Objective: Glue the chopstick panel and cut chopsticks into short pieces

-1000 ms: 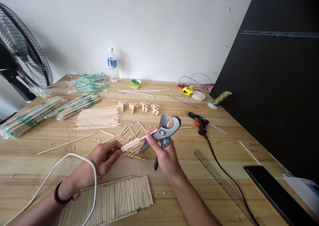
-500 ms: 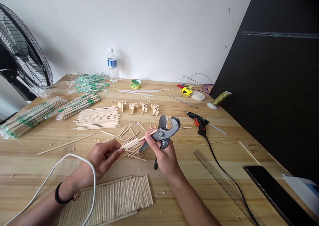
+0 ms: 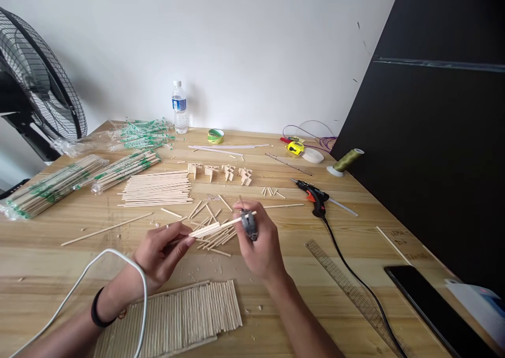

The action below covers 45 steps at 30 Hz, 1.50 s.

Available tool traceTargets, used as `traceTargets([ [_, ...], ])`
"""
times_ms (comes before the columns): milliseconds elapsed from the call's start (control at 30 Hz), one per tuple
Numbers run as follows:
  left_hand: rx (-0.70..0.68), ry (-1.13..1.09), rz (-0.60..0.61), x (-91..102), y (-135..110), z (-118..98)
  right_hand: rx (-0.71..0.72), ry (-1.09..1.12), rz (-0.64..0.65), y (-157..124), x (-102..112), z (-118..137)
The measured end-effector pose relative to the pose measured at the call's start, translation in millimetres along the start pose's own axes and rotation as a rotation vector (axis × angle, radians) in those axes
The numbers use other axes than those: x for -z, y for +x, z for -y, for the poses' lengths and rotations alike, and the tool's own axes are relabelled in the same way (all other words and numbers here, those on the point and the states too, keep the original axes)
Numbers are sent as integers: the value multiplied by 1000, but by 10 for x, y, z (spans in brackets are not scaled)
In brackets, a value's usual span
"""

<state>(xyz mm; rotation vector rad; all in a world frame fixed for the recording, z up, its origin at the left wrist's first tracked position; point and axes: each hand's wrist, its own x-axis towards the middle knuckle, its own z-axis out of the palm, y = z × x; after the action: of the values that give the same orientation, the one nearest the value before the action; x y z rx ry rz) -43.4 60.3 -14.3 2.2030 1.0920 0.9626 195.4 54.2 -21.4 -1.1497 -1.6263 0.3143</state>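
Note:
My left hand (image 3: 163, 252) pinches a small bundle of short wooden sticks (image 3: 215, 226) by one end, held above the table. My right hand (image 3: 256, 245) is closed round a grey cutter (image 3: 249, 224), now turned edge-on so only a narrow part shows, right at the far end of the bundle. Under both hands lies a scatter of cut stick pieces (image 3: 213, 239). A flat mat of glued sticks (image 3: 177, 318) lies near the front edge, below my left wrist.
Long sticks (image 3: 155, 188) and wrapped stick packs (image 3: 55, 184) lie left. Small stick assemblies (image 3: 221, 171), a water bottle (image 3: 179, 108), tape roll (image 3: 215, 135), glue gun (image 3: 313, 194) with cord, ruler (image 3: 347, 284), thread spool (image 3: 347, 159), phone (image 3: 437, 308). A white cable (image 3: 94, 279) crosses my left arm. A fan (image 3: 35, 79) stands left.
My right hand has rotated the cutter from broadside, jaws up, to edge-on and lowered it toward the stick bundle. The left hand has kept the bundle nearly still.

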Motion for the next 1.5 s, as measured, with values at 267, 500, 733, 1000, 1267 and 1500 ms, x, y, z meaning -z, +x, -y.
traceTargets([
  [267,-131,16,-43,-41,-76,-19,163,5,117,-80,-151,59],
  [500,-167,32,-14,-55,-101,-27,188,-87,54,-63,-133,80],
  [733,-166,40,-23,-60,-102,-4,186,-100,53,-75,-145,67],
  [1000,-120,24,-11,-37,-87,-60,182,-111,55,-78,-144,41],
  [1267,-46,-6,6,-43,-96,-95,171,-104,64,-77,-149,44],
  [1500,-24,0,21,-34,-99,-100,140,-125,79,-87,-156,42],
])
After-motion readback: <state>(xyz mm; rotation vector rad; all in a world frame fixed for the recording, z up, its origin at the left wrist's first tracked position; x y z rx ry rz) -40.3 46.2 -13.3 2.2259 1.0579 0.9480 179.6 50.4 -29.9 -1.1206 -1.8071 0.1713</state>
